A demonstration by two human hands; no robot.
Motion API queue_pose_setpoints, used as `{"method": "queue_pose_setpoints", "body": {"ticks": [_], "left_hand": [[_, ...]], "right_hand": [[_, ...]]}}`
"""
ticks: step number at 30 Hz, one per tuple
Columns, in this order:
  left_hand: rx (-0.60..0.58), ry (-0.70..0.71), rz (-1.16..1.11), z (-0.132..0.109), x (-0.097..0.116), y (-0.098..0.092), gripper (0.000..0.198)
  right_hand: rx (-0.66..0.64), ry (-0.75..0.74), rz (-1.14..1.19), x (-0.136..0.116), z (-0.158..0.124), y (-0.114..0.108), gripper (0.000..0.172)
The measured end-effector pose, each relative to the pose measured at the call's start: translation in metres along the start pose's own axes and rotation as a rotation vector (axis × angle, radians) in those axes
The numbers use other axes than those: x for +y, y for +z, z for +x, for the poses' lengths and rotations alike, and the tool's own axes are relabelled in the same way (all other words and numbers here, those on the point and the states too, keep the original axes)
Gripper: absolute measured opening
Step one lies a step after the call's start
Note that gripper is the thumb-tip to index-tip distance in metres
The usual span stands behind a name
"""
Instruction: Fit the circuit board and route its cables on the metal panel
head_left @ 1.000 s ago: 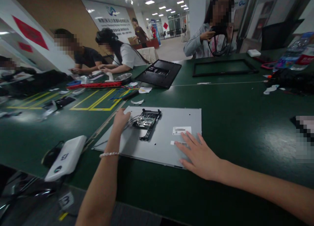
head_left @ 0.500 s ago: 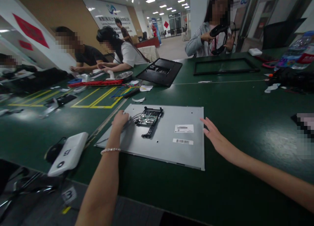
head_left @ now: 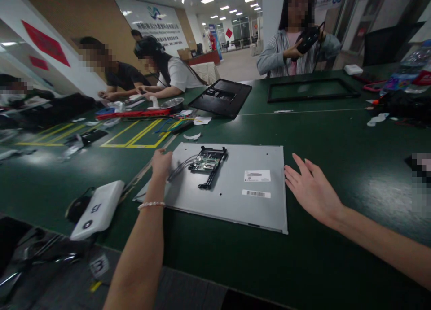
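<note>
A flat grey display panel [head_left: 232,207] lies back side up on the table before me, with two white labels [head_left: 257,176] on its right part. On it sits a green circuit board in a black bracket [head_left: 207,164], with grey cables [head_left: 180,168] running left. My left hand [head_left: 161,164], below which a beaded bracelet shows, is at the panel's left edge beside the cables; its fingers are mostly hidden. At the right edge is my right hand [head_left: 313,189], open, thumb and fingers apart, fingertips at or touching the panel's side.
Beyond the panel lie a black back cover [head_left: 222,97] and a black rectangular frame [head_left: 313,90]. A white device [head_left: 97,211] is at the table's near left edge. Red strips and wires [head_left: 134,113] lie back left, bottles [head_left: 414,72] far right. Several people sit or stand across the table.
My right hand has turned and spread its fingers wider beside the panel's right edge. My left hand has drawn slightly back from the cables. The person opposite has shifted the black device they hold.
</note>
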State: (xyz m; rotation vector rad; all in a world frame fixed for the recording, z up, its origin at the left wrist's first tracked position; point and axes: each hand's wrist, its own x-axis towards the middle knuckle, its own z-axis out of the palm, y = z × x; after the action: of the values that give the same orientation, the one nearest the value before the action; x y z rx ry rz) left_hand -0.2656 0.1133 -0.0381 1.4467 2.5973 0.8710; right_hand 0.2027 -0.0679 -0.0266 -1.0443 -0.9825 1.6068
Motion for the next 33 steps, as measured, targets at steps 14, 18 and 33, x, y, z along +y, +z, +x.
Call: {"method": "queue_pose_setpoints", "body": {"ticks": [14, 18, 33], "left_hand": [[-0.124, 0.138, 0.306, -0.026, 0.037, -0.010, 0.040], [-0.140, 0.163, 0.343, -0.039, 0.047, -0.014, 0.037], [-0.313, 0.385, 0.680, -0.043, 0.054, 0.002, 0.061]], "right_hand": [[0.011, -0.019, -0.126, 0.003, -0.028, -0.073, 0.074], [0.036, 0.013, -0.113, -0.005, -0.031, -0.088, 0.074], [0.191, 0.111, 0.176, -0.015, -0.032, -0.102, 0.069]]}}
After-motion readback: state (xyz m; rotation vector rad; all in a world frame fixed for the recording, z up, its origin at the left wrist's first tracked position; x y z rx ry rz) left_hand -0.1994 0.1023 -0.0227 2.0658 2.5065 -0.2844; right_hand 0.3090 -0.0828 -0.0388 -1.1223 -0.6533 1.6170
